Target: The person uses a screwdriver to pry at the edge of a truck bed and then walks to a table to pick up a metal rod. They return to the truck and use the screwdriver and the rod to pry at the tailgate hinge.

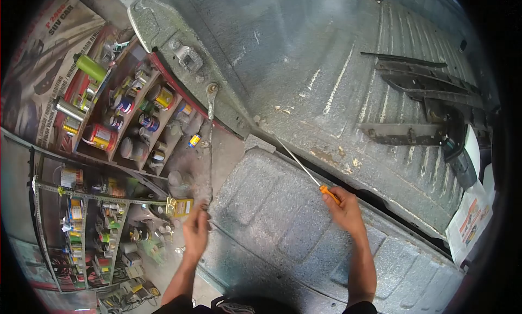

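My right hand (346, 210) is closed around the orange handle of a long screwdriver (300, 165). Its thin metal shaft slants up and left, with the tip near the gap between the truck bed (283, 91) and the lowered tailgate (261, 200). At the tailgate's left edge, my left hand (196, 231) is closed at the lower end of a tailgate stay strap (211, 156). Motion blurs the fingertips there. The strap's upper end hangs from a bracket (212, 90) on the bed's side wall. Both bed and tailgate have a rough grey coating.
Wooden shelves (133, 115) with several cans stand left of the truck. Below them is a metal rack (81, 197) with bottles and tools. Black plastic trim pieces (429, 85) lie in the bed, and a printed paper (472, 221) is at its right edge.
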{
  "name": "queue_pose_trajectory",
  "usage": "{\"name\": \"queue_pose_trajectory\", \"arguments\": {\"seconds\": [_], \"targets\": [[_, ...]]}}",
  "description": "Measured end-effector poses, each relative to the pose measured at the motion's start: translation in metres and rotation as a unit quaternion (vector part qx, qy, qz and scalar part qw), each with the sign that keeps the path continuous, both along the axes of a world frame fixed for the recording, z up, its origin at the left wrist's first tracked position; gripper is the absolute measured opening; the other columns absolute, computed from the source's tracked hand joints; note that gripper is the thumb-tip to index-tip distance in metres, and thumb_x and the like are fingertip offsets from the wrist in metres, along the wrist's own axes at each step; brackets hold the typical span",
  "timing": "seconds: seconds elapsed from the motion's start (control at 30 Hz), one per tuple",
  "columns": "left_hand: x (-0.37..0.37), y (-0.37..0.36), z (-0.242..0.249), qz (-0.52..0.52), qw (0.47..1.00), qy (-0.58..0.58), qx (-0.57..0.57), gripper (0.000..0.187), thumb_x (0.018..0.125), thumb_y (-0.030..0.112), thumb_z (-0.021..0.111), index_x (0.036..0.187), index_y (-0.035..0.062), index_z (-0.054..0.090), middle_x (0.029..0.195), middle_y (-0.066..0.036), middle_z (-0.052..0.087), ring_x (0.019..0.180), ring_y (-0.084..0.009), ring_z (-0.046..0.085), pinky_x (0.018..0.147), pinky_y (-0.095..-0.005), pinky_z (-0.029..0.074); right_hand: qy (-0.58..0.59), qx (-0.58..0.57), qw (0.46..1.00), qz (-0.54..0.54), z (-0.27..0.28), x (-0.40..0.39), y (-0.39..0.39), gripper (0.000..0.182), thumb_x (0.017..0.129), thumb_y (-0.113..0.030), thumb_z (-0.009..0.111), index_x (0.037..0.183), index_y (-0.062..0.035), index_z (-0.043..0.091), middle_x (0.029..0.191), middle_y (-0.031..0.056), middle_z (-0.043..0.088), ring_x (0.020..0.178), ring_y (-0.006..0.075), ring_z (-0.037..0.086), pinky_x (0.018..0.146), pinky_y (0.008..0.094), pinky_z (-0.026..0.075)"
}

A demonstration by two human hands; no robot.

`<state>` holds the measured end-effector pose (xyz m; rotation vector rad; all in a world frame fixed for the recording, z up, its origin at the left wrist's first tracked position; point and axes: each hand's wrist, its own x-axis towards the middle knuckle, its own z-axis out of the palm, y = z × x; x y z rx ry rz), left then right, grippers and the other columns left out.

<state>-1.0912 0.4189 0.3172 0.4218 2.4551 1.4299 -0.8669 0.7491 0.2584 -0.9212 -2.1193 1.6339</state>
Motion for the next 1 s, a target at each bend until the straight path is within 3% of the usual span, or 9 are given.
{"name": "queue_pose_trajectory", "arguments": {"seconds": [0.13,0.27,0.3,0.4,0.57,0.63,0.73,0.87,1.0], "targets": [[-0.062,-0.045,-0.014,-0.026,0.993,0.11,-0.045,0.023,0.104,0.012,0.056,0.118,-0.002,0.068,0.079,-0.003,0.063,0.064,-0.0068,0.052,0.058,-0.024,0.044,0.003,-0.07,0.997,-0.033,0.0,0.008,-0.013,0.028,0.096,-0.024,0.071,0.1,0.0033,0.068,0.071,0.0065,0.059,0.067,0.0118,0.051,0.06,0.0312,0.043],[-0.062,-0.062,-0.016,-0.083,0.977,0.159,-0.111,0.022,0.104,0.012,0.055,0.114,-0.0022,0.069,0.077,-0.004,0.065,0.066,-0.0073,0.055,0.06,-0.0246,0.047,0.002,-0.078,0.996,-0.05,-0.004,0.012,-0.022,0.026,0.097,-0.023,0.07,0.099,0.0031,0.068,0.069,0.0028,0.056,0.066,0.0099,0.048,0.058,0.0302,0.041],[-0.051,-0.062,-0.025,-0.091,0.984,0.132,-0.071,0.022,0.103,0.012,0.056,0.115,-0.0024,0.068,0.082,-0.008,0.069,0.07,-0.0115,0.062,0.066,-0.0267,0.052,-0.007,-0.093,0.994,-0.054,-0.005,0.012,-0.024,0.026,0.097,-0.023,0.07,0.099,0.003,0.069,0.068,0.0024,0.055,0.065,0.0093,0.048,0.058,0.0299,0.04],[-0.011,-0.017,-0.017,-0.105,0.985,0.072,-0.12,0.024,0.101,0.011,0.058,0.119,-0.0032,0.066,0.09,-0.015,0.072,0.078,-0.0209,0.069,0.075,-0.0317,0.055,-0.006,-0.105,0.992,-0.064,-0.013,0.01,-0.031,0.026,0.097,-0.023,0.07,0.099,0.0029,0.069,0.069,0.0009,0.055,0.065,0.008,0.047,0.056,0.0287,0.039],[-0.002,0.036,-0.034,-0.093,0.983,0.128,-0.096,0.035,0.097,0.013,0.062,0.128,-0.0047,0.06,0.105,-0.024,0.07,0.095,-0.035,0.07,0.085,-0.0392,0.054,0.006,-0.137,0.985,-0.108,-0.006,0.003,-0.037,0.026,0.097,-0.021,0.071,0.103,0.0034,0.068,0.07,-0.0008,0.056,0.065,0.0072,0.047,0.056,0.0268,0.039],[0.0,0.042,-0.016,-0.121,0.975,0.155,-0.108,0.042,0.094,0.011,0.066,0.131,-0.0054,0.057,0.109,-0.027,0.068,0.097,-0.038,0.068,0.086,-0.0413,0.054,0.013,-0.121,0.987,-0.107,-0.005,0.006,-0.039,0.026,0.096,-0.021,0.072,0.105,0.0038,0.067,0.071,-0.0011,0.056,0.066,0.007,0.047,0.057,0.0262,0.039],[-0.011,0.04,0.029,-0.145,0.969,0.158,-0.122,0.04,0.092,0.007,0.067,0.13,-0.005,0.058,0.108,-0.028,0.068,0.097,-0.0381,0.068,0.086,-0.0425,0.053,0.013,-0.076,0.994,-0.074,-0.001,0.014,-0.036,0.025,0.098,-0.021,0.069,0.111,0.0006,0.065,0.071,-0.0022,0.056,0.054,0.0049,0.048,0.046,0.0237,0.039],[-0.038,0.048,0.094,-0.221,0.892,0.341,-0.201,0.037,0.092,0.007,0.066,0.128,0.0023,0.062,0.104,-0.024,0.067,0.084,-0.043,0.069,0.073,-0.0465,0.056,-0.006,-0.077,0.995,-0.065,0.022,0.018,-0.032,0.025,0.096,-0.017,0.071,0.11,0.003,0.067,0.076,0.0019,0.06,0.067,0.0063,0.049,0.057,0.0254,0.041],[-0.044,0.076,0.136,-0.223,0.851,0.37,-0.298,0.036,0.091,0.006,0.066,0.127,0.0016,0.064,0.096,-0.023,0.065,0.084,-0.0442,0.065,0.073,-0.049,0.053,0.02,-0.039,0.997,-0.062,0.02,0.013,-0.034,0.024,0.096,-0.016,0.069,0.11,0.0025,0.067,0.074,0.002,0.059,0.065,0.0061,0.048,0.056,0.0257,0.04]]}}
